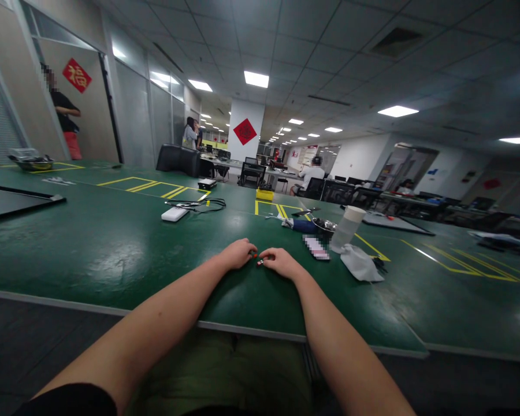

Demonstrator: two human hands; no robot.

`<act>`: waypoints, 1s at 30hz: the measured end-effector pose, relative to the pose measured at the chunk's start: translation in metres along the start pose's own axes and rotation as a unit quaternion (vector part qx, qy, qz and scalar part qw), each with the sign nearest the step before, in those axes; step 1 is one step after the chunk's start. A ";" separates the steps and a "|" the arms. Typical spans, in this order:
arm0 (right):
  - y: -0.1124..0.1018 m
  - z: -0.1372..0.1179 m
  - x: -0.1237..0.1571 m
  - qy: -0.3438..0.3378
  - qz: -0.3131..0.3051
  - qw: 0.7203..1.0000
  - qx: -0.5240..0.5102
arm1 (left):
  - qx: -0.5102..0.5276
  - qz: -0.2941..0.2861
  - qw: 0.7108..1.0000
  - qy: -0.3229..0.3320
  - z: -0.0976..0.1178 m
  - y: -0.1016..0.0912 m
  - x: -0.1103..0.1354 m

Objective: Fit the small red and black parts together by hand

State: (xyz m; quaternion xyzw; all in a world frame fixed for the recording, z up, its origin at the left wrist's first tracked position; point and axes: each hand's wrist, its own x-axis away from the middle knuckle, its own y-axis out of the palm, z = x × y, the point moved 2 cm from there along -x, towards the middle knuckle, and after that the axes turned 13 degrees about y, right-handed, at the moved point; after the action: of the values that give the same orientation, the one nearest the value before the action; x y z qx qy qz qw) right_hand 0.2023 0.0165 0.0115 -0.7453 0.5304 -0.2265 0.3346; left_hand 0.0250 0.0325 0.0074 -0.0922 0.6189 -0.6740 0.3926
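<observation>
Low over the green table (177, 242), my left hand (239, 254) has its fingers curled, with a small red-orange piece (255, 255) at the fingertips. My right hand (281, 262) faces it from the right, fingers bent in a pinch at a small pinkish piece with white and dark spots (260, 263). The two pieces are close together, seemingly apart. Both are too small to name by kind.
Right of my hands are a phone (316, 247), a cloudy plastic bottle (347, 229), a grey cloth pouch (360, 264) and a dark blue rolled item (304, 226). A white power bank (175, 214) with black cable and a yellow box (264, 194) stand farther back.
</observation>
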 end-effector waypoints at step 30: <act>0.004 0.000 -0.002 0.004 -0.001 0.996 -0.090 | 0.495 0.051 0.861 -0.107 -0.002 0.010 0.002</act>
State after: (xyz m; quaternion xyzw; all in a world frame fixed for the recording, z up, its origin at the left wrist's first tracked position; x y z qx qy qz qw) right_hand 0.1990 0.0180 0.0092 -0.7718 0.5495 -0.1811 0.2639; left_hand 0.0271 0.0336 -0.0030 0.0744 0.1622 -0.8563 0.4846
